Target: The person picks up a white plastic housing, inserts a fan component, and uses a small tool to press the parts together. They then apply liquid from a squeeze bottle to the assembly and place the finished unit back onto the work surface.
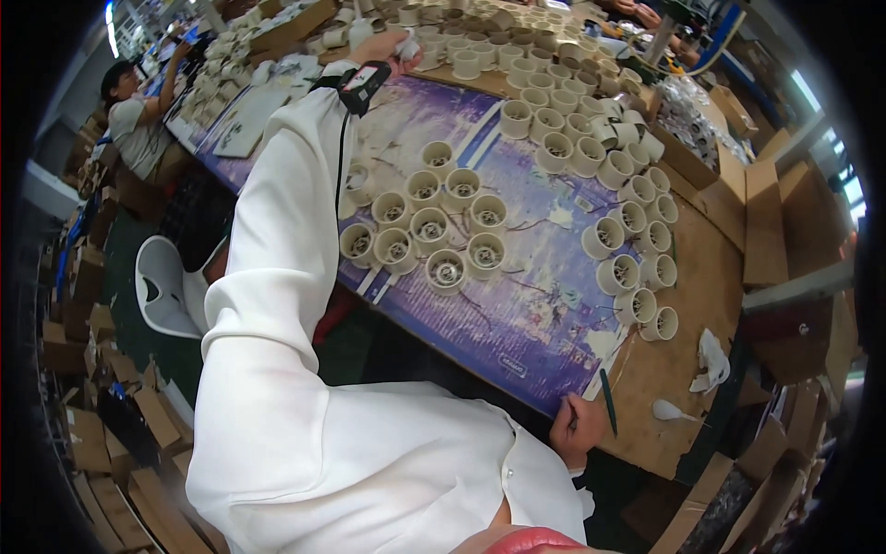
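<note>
My left hand (377, 50) is stretched to the far edge of the table, its fingers closed on a small white object (409, 46) whose kind I cannot make out. A white squeeze bottle (359, 33) stands just behind that hand. Down at the near right edge, my right hand (577, 425) rests curled into a loose fist, with nothing showing in it. A dark green pen-like stick (609, 403) lies beside it. Between the hands, several cream round cups with metal parts and wires inside, such as this cup (447, 271), stand in a cluster on the purple table mat (517, 314).
More cream cups (637, 307) line the right side and crowd the back. A white bulb with a thin tip (672, 411) and crumpled white tissue (711, 362) lie at right. Cardboard boxes (803, 222) flank the table. Another person (138, 120) sits at far left; a white chair (166, 286) is nearer.
</note>
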Action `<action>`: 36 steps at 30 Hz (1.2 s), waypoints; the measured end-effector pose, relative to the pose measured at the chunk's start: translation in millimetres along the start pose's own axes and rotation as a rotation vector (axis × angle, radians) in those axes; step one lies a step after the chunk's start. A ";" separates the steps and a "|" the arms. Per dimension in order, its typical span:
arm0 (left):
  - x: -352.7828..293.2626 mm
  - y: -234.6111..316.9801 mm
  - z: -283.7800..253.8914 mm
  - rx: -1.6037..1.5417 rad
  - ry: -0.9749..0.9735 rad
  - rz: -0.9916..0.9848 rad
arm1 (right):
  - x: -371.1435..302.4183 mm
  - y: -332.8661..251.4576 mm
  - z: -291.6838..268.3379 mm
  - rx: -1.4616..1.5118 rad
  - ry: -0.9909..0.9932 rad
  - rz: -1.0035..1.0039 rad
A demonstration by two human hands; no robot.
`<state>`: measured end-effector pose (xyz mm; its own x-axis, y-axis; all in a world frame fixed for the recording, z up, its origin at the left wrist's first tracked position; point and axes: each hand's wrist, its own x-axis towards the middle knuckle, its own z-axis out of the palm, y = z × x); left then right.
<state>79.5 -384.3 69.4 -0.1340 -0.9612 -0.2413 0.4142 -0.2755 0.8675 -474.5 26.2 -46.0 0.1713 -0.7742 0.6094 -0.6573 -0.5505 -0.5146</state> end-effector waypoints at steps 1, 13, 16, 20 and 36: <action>-11.7 1.6 -20.0 0.008 0.032 0.017 | 1.3 -0.6 1.4 0.015 -0.012 -0.011; -20.6 -98.4 9.4 0.900 0.266 -0.187 | 0.4 -2.6 5.7 -0.043 -0.044 0.008; -13.8 -104.4 6.9 1.452 0.061 -0.135 | -0.2 -2.4 4.6 -0.064 -0.054 0.016; -12.9 -112.9 2.0 1.938 -0.246 -0.054 | 0.2 -2.3 2.3 -0.079 -0.066 0.023; -56.0 -107.8 18.7 0.943 0.300 -0.129 | 6.0 -6.6 3.1 -0.068 -0.058 -0.008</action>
<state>25.5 -300.5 -2.5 0.1592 -0.9249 -0.3451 -0.4892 -0.3776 0.7862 -466.9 24.2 -40.8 0.2181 -0.7875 0.5764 -0.7033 -0.5363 -0.4666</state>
